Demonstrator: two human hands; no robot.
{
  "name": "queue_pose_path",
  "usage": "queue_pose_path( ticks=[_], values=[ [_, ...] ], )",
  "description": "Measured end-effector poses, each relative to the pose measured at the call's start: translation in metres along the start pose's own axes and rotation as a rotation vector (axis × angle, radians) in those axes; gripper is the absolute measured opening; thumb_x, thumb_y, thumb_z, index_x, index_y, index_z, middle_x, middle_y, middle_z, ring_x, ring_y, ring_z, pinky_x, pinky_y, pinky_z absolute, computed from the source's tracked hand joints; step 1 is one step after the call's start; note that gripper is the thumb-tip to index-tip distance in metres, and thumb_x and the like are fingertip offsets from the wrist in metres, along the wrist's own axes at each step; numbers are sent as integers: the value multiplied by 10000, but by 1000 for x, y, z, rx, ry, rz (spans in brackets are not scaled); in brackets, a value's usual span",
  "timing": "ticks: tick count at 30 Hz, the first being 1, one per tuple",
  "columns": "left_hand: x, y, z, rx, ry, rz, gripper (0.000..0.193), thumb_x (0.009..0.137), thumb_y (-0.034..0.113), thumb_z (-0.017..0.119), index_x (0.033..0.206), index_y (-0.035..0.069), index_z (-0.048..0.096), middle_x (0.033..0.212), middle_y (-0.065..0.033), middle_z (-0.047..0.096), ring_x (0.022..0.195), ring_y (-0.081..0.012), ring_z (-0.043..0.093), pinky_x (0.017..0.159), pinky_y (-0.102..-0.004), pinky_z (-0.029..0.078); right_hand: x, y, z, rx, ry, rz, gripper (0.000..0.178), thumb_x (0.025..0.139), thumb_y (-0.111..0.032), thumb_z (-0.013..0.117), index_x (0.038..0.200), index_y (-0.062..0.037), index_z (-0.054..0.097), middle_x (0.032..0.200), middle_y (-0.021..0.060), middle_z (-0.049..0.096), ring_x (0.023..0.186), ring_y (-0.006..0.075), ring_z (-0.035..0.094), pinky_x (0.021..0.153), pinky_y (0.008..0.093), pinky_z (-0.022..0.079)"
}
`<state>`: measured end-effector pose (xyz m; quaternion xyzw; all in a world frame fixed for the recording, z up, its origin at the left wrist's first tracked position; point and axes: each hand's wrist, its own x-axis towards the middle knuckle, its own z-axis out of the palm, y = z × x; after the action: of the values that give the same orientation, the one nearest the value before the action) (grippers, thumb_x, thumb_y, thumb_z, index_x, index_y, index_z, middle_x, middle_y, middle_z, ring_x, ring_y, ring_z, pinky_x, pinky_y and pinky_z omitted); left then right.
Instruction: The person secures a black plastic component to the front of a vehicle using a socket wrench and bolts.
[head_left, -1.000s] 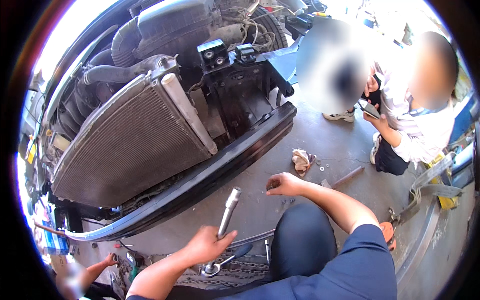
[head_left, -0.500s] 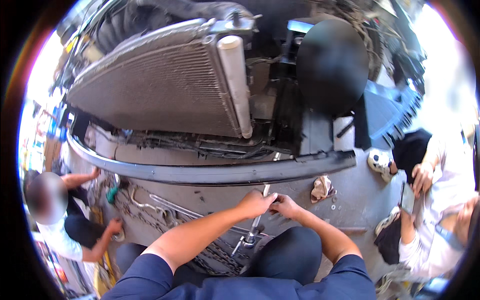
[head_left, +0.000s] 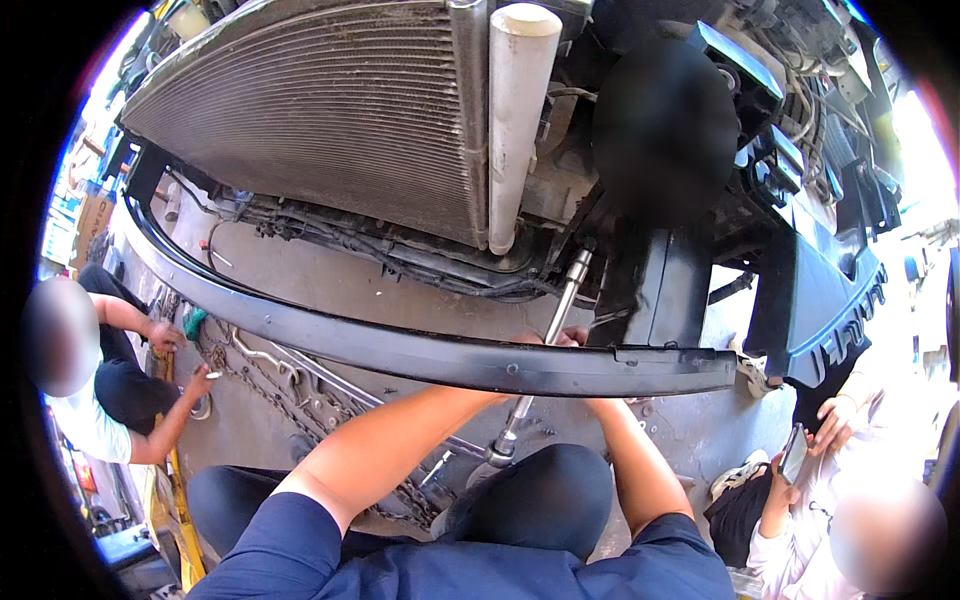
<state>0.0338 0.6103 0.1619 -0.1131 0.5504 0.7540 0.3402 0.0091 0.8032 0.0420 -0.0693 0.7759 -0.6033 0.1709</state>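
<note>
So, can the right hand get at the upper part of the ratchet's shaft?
Probably yes: the right hand shows beyond the black beam, close beside the shaft, with no obstacle visible between them, though the beam partly hides the hand.

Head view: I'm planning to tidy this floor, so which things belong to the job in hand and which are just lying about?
Likely part of the job:
bumper beam, partly hiding the left hand and right hand
long-shafted socket tool, passing behind the beam near both hands

Apparently lying about:
chain, on the floor
long metal bar, beside the chain
</note>
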Motion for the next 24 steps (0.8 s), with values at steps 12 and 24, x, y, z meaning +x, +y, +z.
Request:
queue_pose_path(
  ticks=[12,24],
  values=[
    [5,-10,-3,221,-105,-55,305,948,287,492,660,184,498,607,59,470,557,-74,385,510,-261,255,-146,80,44,-668,-189,222,233,851,-254,695,961,-49,700,952,195,707,944,362,673,857,453,520],
    [17,-12,2,-54,-319,-176,309,950,208,475,645,191,433,657,65,464,593,-85,423,546,-228,318,-210,42,88,-684,653,315,412,865,-249,688,1222,-57,613,1167,205,629,1097,384,608,925,441,499]
  ],
)
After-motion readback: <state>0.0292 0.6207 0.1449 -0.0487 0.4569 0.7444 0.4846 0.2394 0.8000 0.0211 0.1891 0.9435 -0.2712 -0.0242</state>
